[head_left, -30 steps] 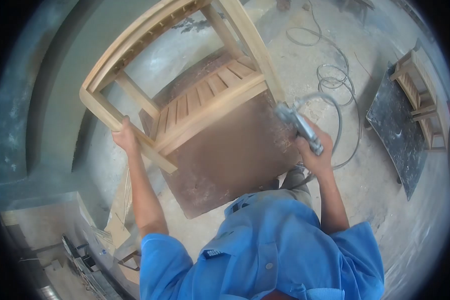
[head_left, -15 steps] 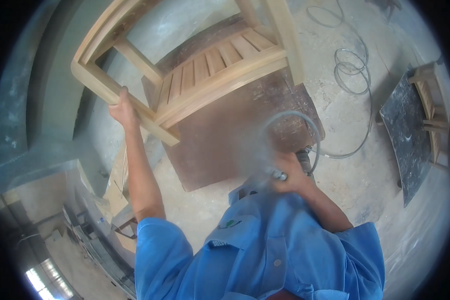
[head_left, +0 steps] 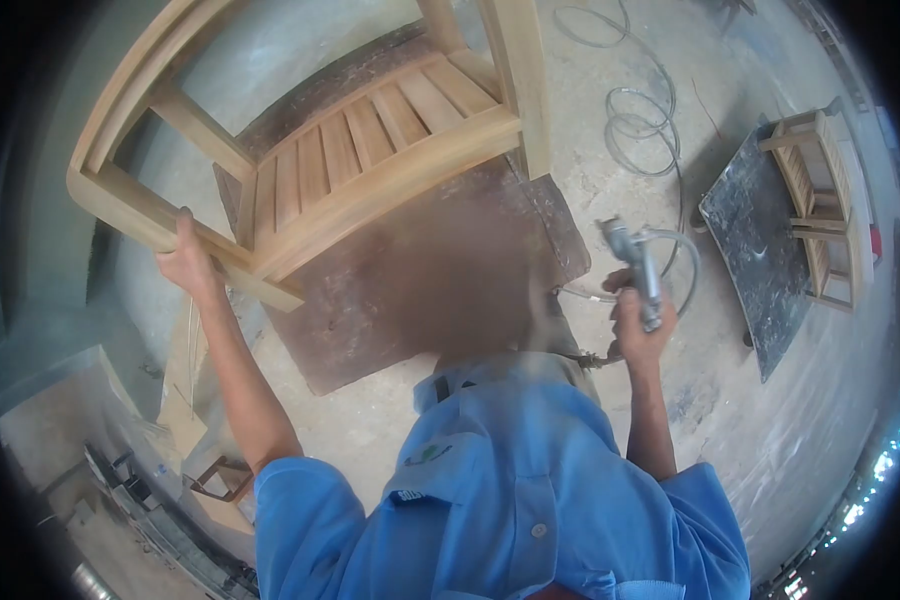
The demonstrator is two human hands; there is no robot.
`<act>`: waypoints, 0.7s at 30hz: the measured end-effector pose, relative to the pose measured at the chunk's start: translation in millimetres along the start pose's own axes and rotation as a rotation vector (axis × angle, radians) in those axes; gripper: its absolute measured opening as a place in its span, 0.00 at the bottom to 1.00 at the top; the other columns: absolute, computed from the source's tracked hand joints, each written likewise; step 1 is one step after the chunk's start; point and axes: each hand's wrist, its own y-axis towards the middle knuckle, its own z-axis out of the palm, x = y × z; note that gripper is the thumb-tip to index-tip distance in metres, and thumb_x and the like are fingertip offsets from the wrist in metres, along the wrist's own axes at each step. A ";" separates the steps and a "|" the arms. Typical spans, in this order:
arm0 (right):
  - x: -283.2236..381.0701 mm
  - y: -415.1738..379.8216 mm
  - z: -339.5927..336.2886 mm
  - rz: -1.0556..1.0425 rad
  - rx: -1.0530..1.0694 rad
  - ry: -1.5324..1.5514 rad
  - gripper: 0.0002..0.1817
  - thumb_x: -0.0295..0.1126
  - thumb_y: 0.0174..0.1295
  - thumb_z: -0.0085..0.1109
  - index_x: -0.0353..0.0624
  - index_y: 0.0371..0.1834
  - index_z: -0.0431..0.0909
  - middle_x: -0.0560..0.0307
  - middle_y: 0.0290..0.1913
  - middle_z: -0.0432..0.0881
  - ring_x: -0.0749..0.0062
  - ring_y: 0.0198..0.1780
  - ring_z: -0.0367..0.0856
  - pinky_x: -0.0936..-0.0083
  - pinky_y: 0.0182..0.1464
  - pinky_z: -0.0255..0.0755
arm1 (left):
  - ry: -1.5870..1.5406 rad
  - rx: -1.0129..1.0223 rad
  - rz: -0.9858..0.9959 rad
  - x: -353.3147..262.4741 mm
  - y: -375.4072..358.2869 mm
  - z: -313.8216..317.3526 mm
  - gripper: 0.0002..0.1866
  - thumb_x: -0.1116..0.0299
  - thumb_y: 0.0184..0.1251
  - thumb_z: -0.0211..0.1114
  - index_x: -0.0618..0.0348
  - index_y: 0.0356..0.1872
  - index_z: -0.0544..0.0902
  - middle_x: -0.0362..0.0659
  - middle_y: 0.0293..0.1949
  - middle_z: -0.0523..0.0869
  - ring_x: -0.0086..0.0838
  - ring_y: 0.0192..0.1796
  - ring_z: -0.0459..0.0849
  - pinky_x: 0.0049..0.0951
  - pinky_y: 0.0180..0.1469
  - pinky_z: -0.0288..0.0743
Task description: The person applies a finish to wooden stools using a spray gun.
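Observation:
A slatted wooden chair (head_left: 385, 200) of pale wood rests tilted above a brown, stained board (head_left: 370, 330). My left hand (head_left: 190, 262) is closed around one of the chair's side rails at the left. To the right, away from the chair, my right hand (head_left: 642, 320) grips a metal spray gun (head_left: 642, 265), its head pointing up and left. A grey hose (head_left: 692, 275) loops beside the gun. Part of the board's middle is blurred by a dark smudge in the view.
More hose (head_left: 638, 130) lies coiled on the concrete floor (head_left: 610, 190). At the right, another wooden piece of furniture (head_left: 815, 200) stands on a dark, paint-spotted board (head_left: 755, 240). Wooden offcuts (head_left: 195, 360) and stacked dark boards (head_left: 160, 510) are at the lower left.
My right hand has swung right, away from my body, bringing the spray gun into clear sight. The chair, still in my left hand, appears farther left as the view turned.

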 end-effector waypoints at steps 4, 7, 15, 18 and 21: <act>5.0 2.2 3.6 -0.027 -0.017 0.028 0.30 0.39 0.67 0.61 0.30 0.66 0.70 0.52 0.38 0.85 0.72 0.37 0.83 0.75 0.39 0.77 | -0.008 -0.028 0.040 -3.4 -6.2 1.2 0.16 0.66 0.58 0.71 0.68 0.42 0.81 0.45 0.37 0.83 0.29 0.38 0.81 0.31 0.45 0.75; 16.8 14.0 24.1 -0.237 0.079 0.055 0.28 0.39 0.68 0.59 0.29 0.65 0.71 0.51 0.38 0.85 0.76 0.34 0.81 0.79 0.33 0.75 | -0.005 -0.064 0.041 -7.2 -21.9 0.6 0.17 0.65 0.59 0.71 0.69 0.42 0.80 0.46 0.37 0.83 0.29 0.38 0.81 0.32 0.45 0.76; 73.3 77.2 -21.2 -0.167 -0.203 -0.023 0.21 0.44 0.72 0.55 0.32 0.50 0.77 0.50 0.36 0.85 0.82 0.23 0.75 0.84 0.22 0.67 | 0.007 -0.086 -0.045 38.8 -65.9 -8.8 0.19 0.68 0.62 0.70 0.75 0.46 0.78 0.51 0.41 0.85 0.32 0.40 0.83 0.33 0.45 0.78; 89.6 98.8 -53.8 -0.172 -0.257 -0.032 0.23 0.47 0.72 0.55 0.32 0.43 0.79 0.50 0.35 0.85 0.79 0.24 0.77 0.83 0.23 0.68 | -0.029 -0.061 -0.002 73.3 -87.7 -17.4 0.20 0.68 0.64 0.69 0.76 0.49 0.78 0.54 0.47 0.84 0.35 0.46 0.83 0.34 0.52 0.76; 81.5 105.7 -81.9 -0.134 -0.194 0.043 0.25 0.51 0.73 0.52 0.35 0.51 0.76 0.51 0.36 0.84 0.76 0.31 0.79 0.83 0.24 0.68 | 0.037 -0.022 0.166 119.4 -105.8 -28.7 0.21 0.68 0.66 0.66 0.76 0.52 0.76 0.56 0.53 0.82 0.37 0.52 0.81 0.36 0.60 0.72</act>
